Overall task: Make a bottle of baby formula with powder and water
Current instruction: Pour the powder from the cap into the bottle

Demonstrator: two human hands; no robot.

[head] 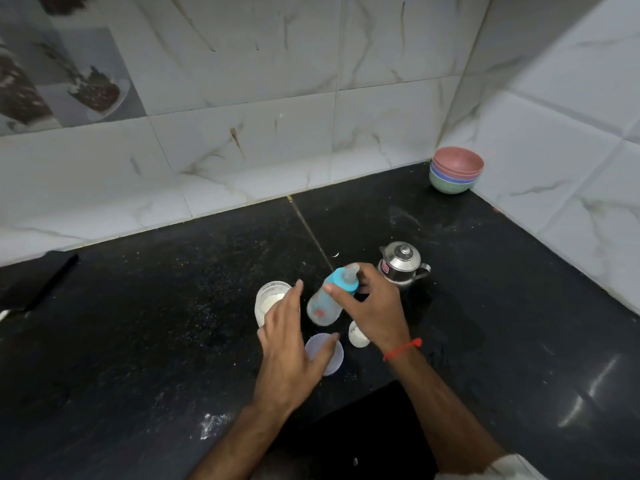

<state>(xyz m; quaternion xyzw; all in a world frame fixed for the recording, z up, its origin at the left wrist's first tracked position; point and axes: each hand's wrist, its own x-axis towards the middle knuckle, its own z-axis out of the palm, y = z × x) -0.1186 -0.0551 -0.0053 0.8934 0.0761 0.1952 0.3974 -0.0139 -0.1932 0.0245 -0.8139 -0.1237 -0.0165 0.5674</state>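
Gripping tilted baby bottle (323, 308) by its blue collar (342, 280), right hand (375, 308) with fingers curled around the neck, teat pointing up-right, bottle blurred above the black countertop (173, 306). Hovering just left of bottle, left hand (291, 344), fingers straight and spread, holding nothing. Sitting behind left hand: open powder container (268, 301). Lying near: round lid (327, 355), white cap (357, 336). Standing beyond: steel lidded jug (401, 263). Stacked in corner: coloured bowls (455, 169).

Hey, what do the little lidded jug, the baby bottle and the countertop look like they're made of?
Jug: likely polished stainless steel, going by its mirror-like silver shine.
Baby bottle: probably frosted translucent plastic, with an opaque blue plastic collar and a pale, seemingly silicone teat.
Countertop: looks like polished black stone, speckled and glossy with light reflections.
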